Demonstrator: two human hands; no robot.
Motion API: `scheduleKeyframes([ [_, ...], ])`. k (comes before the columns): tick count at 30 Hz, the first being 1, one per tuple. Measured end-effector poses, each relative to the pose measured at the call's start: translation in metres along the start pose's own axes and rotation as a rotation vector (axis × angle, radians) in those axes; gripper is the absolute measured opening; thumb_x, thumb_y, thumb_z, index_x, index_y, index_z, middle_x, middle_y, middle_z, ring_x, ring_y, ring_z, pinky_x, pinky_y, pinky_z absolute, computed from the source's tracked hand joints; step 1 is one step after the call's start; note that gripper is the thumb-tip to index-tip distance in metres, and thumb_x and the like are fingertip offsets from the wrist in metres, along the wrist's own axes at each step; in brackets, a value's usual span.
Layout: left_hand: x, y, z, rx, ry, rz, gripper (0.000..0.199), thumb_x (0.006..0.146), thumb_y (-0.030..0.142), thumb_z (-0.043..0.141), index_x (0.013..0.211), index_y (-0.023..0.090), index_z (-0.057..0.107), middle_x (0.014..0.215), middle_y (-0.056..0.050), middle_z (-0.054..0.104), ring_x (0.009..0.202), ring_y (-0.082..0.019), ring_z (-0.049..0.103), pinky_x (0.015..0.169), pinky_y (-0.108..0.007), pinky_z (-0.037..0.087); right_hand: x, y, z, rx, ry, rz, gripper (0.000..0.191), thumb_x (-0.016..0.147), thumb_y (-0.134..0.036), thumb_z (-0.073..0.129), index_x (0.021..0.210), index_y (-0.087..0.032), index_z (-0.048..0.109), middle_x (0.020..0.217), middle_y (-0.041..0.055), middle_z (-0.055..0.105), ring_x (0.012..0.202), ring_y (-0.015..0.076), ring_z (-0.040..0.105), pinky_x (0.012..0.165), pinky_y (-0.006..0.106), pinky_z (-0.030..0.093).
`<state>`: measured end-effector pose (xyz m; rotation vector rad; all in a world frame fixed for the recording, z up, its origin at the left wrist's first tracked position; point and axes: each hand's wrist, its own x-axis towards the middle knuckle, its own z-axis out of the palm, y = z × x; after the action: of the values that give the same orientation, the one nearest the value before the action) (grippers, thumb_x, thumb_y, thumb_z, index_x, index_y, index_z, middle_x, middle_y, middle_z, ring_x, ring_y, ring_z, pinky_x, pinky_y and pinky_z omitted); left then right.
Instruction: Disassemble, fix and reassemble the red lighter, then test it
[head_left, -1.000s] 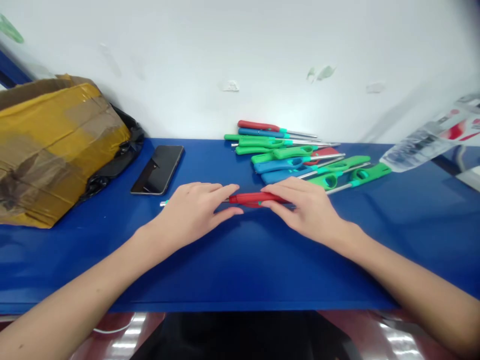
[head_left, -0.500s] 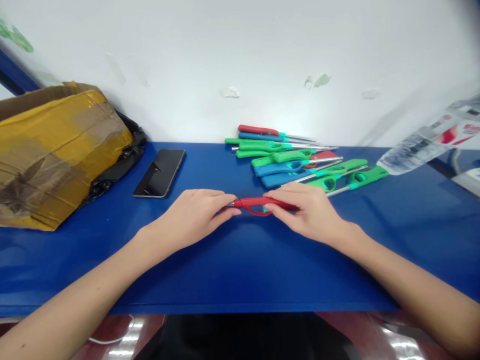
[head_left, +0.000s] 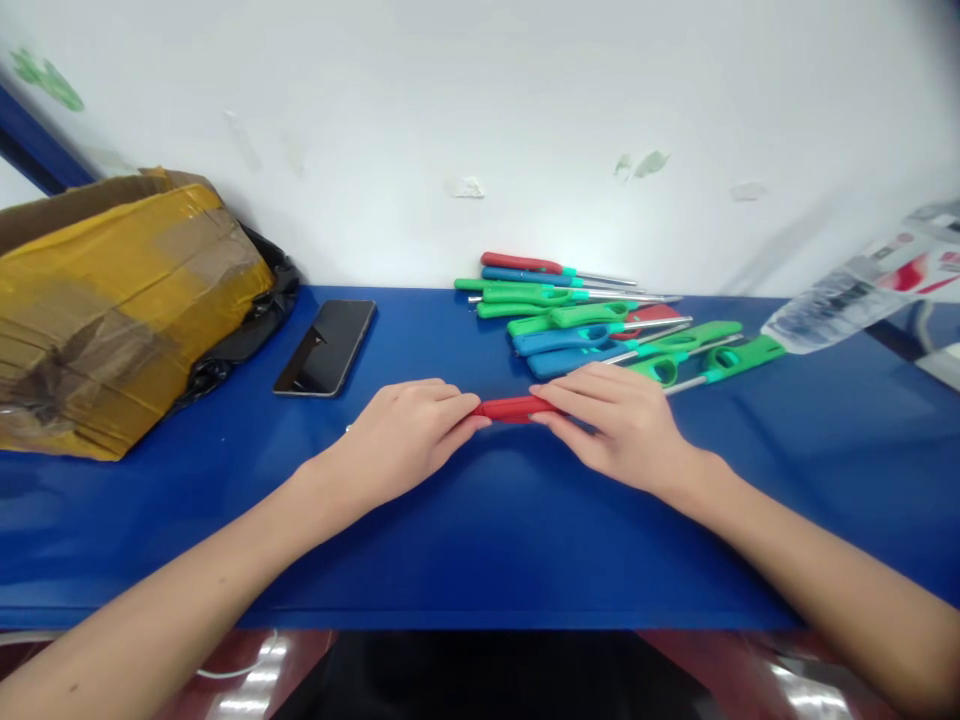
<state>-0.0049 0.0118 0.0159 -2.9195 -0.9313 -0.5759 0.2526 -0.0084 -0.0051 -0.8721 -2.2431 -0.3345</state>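
A red long-necked gas lighter [head_left: 511, 409] is held level above the blue table [head_left: 480, 540], between my two hands. My left hand [head_left: 412, 430] is closed around its metal nozzle end, and a bit of the tip shows past the knuckles on the left. My right hand [head_left: 615, 425] pinches the red handle between thumb and fingers, hiding its right end. Just behind the right hand lies a loose pile of similar lighters, among them a blue one [head_left: 570, 338], a green one [head_left: 746, 357] and a red one [head_left: 521, 263].
A black phone [head_left: 326, 348] lies left of the pile. At the far left stands a cardboard box [head_left: 127, 320] wrapped in yellow tape, with black plastic [head_left: 232, 350] beside it. A clear printed plastic package [head_left: 847, 290] is at the right. The white wall [head_left: 375, 120] closes off the back.
The red lighter has been turned about its length, so its trigger loop no longer shows. Both hands keep their hold. The view has shifted slightly.
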Motion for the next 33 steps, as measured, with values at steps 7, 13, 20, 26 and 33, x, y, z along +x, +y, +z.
scheduleKeyframes([
  [7,0.001,0.004,0.003,-0.027,0.008,-0.004,0.033,0.101,0.035,0.049,0.123,0.014,0.061,0.102,-0.008,0.073,0.086,-0.020,0.069,0.073,-0.030,0.054,0.002,-0.006,-0.001,0.004,0.036,-0.018,0.018,0.087,-0.023,0.069,0.104,-0.024,0.075,0.092,0.0036,0.079,0.078,0.0202,0.070,0.074,0.035,0.058],
  [13,0.000,0.003,0.004,-0.080,0.034,0.049,0.026,0.103,0.028,0.042,0.112,0.015,0.062,0.093,-0.007,0.072,0.082,-0.017,0.067,0.074,-0.028,0.053,0.002,-0.003,-0.002,0.080,-0.021,0.032,0.023,0.088,-0.028,0.069,0.108,-0.020,0.075,0.095,0.0072,0.078,0.083,0.0221,0.073,0.077,0.036,0.060],
  [20,0.001,0.006,0.009,-0.010,0.008,0.021,0.026,0.102,0.033,0.046,0.110,0.015,0.064,0.085,-0.005,0.071,0.078,-0.018,0.067,0.071,-0.028,0.053,0.002,-0.005,0.000,0.031,-0.002,-0.056,0.019,0.090,-0.024,0.066,0.107,-0.020,0.075,0.096,0.0063,0.079,0.083,0.0218,0.075,0.077,0.034,0.062],
  [26,0.003,0.007,0.010,-0.005,0.000,0.047,0.030,0.105,0.030,0.038,0.109,0.013,0.063,0.093,-0.008,0.072,0.083,-0.019,0.069,0.072,-0.030,0.054,0.006,-0.010,0.002,0.006,-0.021,-0.055,0.018,0.090,-0.026,0.067,0.103,-0.018,0.075,0.092,0.0063,0.079,0.075,0.0199,0.074,0.072,0.032,0.061],
  [33,-0.001,0.004,0.012,-0.021,0.082,-0.019,0.027,0.103,0.033,0.043,0.108,0.015,0.063,0.096,-0.008,0.073,0.083,-0.018,0.069,0.073,-0.028,0.055,0.004,0.007,-0.009,0.132,-0.016,0.169,0.021,0.085,-0.033,0.073,0.104,-0.023,0.075,0.095,0.0062,0.078,0.084,0.0224,0.074,0.076,0.033,0.061],
])
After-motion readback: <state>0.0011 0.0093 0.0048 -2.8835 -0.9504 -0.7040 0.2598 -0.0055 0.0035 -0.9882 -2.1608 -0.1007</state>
